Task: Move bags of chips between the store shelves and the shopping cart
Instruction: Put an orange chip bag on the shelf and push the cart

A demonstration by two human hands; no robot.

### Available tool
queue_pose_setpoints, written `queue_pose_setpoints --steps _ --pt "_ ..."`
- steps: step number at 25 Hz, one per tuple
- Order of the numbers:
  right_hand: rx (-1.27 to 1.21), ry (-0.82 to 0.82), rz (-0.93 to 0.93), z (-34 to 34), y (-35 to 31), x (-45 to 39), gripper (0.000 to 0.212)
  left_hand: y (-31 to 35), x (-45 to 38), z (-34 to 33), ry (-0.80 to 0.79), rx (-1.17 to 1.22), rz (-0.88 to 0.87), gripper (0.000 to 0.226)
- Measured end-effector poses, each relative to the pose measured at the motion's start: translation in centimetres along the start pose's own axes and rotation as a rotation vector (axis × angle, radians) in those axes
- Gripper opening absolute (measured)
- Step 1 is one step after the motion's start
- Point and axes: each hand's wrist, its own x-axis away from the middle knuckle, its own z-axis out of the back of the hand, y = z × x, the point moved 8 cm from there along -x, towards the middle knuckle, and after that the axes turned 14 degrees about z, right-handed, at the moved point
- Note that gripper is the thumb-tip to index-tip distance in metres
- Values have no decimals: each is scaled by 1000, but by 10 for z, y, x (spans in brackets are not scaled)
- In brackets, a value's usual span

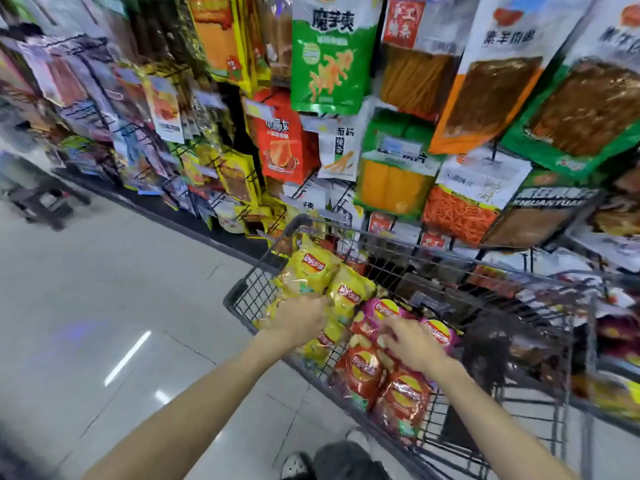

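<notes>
In the head view, both arms are seen stretched forward and down into a dark wire shopping cart [408, 252]. The left hand [299, 315] is laid on the yellow chip bags [317, 271], which are piled at the cart's far corner, just beyond and under that hand; its fingers are curled over a bag's lower edge, though whether the bag is truly gripped cannot be told through the blur. The right hand [414, 342] is spread with loose fingers on a pink chip bag [384, 311]; nothing is seen clamped by it. The hands are held apart, the left one further forward. Red chip bags [384, 386] are stacked beneath and nearer than the right hand, pressed against the cart's near wire wall.

Beyond both hands, the store shelves [381, 133] are hung with packed snack pouches, a green pouch [329, 57] highest among them; the lowest pouches overhang the cart's far rim. To the right of the right hand, further racks crowd the cart's side. To the left of the left hand, glossy floor tiles [104, 306] are seen. Below the arms, a shoe [298, 465] is visible.
</notes>
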Motion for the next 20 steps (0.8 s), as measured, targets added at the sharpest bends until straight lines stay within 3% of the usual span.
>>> queue_pose_setpoints --steps 4,10,20 --pt "-133 -49 -144 -40 55 15 21 40 -38 -60 -216 -67 -104 39" --pt "-235 -213 -337 -102 125 18 39 62 -76 -138 -398 -186 -102 39" --pt "-425 -335 -389 -193 152 1 40 31 -96 -277 -762 -193 21 74"
